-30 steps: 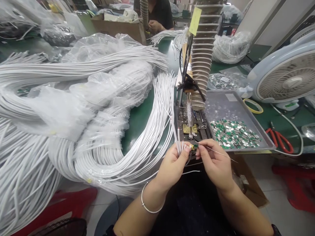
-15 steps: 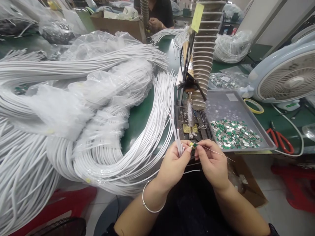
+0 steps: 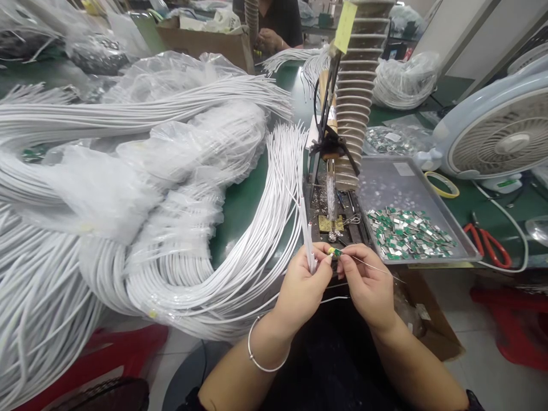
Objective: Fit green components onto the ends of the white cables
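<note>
My left hand (image 3: pixel 303 288) is closed around several short white cable ends (image 3: pixel 307 237) that stick up from its grip. Between its thumb and finger it also pinches a small green circuit board (image 3: pixel 337 252) with a yellow part at one end. My right hand (image 3: pixel 369 288) is closed at the board's other end, with a thin silvery wire, apparently solder wire (image 3: pixel 377 266), running out to the right through its fingers. Just beyond the fingertips, a soldering iron (image 3: pixel 330 197) points down from a stand. Fine contact between wire and board is too small to tell.
Bundles of white cables (image 3: pixel 171 279), some in plastic bags, cover the left side. A grey tray (image 3: pixel 385 182) with small green-and-silver boards (image 3: pixel 409 234) lies right, beside red-handled scissors (image 3: pixel 488 245) and a fan (image 3: pixel 505 120). A ribbed duct (image 3: pixel 353 97) hangs behind the iron. Another person sits opposite.
The circuit board has tilted slightly between the fingertips, showing more of its green face. The cable ends in my left hand have shifted a little; both hands stay almost in place.
</note>
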{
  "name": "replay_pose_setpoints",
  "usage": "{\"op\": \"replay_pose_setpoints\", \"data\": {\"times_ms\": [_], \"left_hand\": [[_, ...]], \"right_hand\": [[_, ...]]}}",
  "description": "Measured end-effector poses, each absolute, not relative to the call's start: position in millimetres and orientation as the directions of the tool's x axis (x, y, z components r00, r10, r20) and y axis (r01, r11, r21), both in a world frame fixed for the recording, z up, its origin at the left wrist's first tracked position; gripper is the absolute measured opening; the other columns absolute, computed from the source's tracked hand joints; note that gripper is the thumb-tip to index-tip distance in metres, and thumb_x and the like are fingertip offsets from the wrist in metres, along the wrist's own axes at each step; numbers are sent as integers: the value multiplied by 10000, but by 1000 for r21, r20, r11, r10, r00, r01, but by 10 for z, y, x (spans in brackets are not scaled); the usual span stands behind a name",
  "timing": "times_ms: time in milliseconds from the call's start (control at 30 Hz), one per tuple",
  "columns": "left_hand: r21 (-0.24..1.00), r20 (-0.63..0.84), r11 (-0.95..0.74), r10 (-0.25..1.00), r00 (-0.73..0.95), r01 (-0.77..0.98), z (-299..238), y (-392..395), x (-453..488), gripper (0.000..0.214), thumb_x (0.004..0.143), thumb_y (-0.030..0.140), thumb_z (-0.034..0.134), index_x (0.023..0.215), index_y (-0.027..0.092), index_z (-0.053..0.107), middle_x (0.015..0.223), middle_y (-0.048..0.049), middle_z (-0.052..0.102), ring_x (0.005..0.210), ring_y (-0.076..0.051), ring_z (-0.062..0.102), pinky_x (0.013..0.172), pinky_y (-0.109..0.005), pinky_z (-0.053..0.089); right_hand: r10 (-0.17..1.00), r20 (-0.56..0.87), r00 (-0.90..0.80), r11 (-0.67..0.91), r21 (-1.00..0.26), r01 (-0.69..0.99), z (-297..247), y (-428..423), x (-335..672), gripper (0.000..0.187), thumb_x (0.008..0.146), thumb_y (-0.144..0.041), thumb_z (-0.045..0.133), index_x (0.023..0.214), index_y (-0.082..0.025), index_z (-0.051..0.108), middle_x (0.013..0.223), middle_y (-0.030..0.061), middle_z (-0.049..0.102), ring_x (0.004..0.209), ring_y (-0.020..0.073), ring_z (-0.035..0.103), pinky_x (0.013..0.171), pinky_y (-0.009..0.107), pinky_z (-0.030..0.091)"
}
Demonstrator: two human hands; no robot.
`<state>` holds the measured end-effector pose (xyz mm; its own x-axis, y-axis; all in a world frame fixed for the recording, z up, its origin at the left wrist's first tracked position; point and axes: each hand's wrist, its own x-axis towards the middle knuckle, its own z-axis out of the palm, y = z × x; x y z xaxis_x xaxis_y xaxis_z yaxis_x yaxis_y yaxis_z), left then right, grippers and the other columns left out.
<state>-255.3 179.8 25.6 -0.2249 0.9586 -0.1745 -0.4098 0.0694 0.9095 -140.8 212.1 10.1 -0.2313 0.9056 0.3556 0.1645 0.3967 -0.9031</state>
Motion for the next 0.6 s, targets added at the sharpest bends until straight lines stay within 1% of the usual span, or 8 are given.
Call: {"op": "replay_pose_setpoints", "data": {"times_ms": [133, 200, 300, 400, 500, 600], "left_hand": [[918, -214, 105, 943, -255, -383, 268, 1817, -2557, 115, 776, 169, 539, 678, 167, 479, 882, -15, 562, 743, -93, 551, 699, -219, 448], [926, -232, 127, 934, -271, -357, 274, 1826, -2561, 114, 768, 171, 542, 671, 168, 483, 890, -14, 571, 723, -85, 538, 675, -208, 433], [931, -255, 153, 922, -291, -332, 292, 1839, -2564, 119, 747, 178, 552, 647, 168, 488, 903, -13, 582, 658, -70, 511, 611, -200, 409], [930, -264, 159, 917, -300, -330, 321, 1850, -2563, 114, 741, 187, 552, 647, 167, 492, 898, -23, 592, 620, -65, 499, 581, -197, 394], [924, -266, 156, 917, -296, -348, 346, 1859, -2561, 105, 747, 196, 551, 665, 170, 491, 898, -28, 596, 628, -70, 512, 577, -193, 392], [925, -258, 147, 919, -297, -349, 357, 1865, -2560, 107, 761, 196, 547, 674, 170, 490, 911, -20, 592, 641, -67, 508, 598, -191, 395]], "right_hand": [[774, 590, -229, 633, -715, 298, 73, 2129, -1374, 242, 849, -88, 460, 1015, -192, 603, 900, 51, 620, 663, 123, 603, 589, 280, 537], [724, 659, -200, 686, -660, 307, 44, 2124, -1366, 313, 848, -60, 430, 1085, -191, 586, 940, 71, 625, 719, 141, 619, 597, 291, 548], [702, 696, -152, 710, -663, 239, -13, 2113, -1365, 370, 842, -49, 437, 1167, -195, 537, 991, 87, 632, 803, 165, 643, 579, 284, 563], [662, 730, -171, 749, -635, 189, -36, 2118, -1365, 368, 830, -34, 458, 1146, -200, 543, 1002, 82, 653, 870, 182, 655, 642, 316, 581], [620, 750, -229, 783, -578, 228, -4, 2147, -1359, 318, 817, -29, 485, 1066, -199, 585, 981, 75, 671, 901, 190, 658, 721, 353, 582], [605, 760, -237, 791, -541, 285, 41, 2174, -1351, 293, 810, -27, 497, 1030, -191, 599, 978, 79, 674, 930, 192, 652, 767, 362, 573]]}}
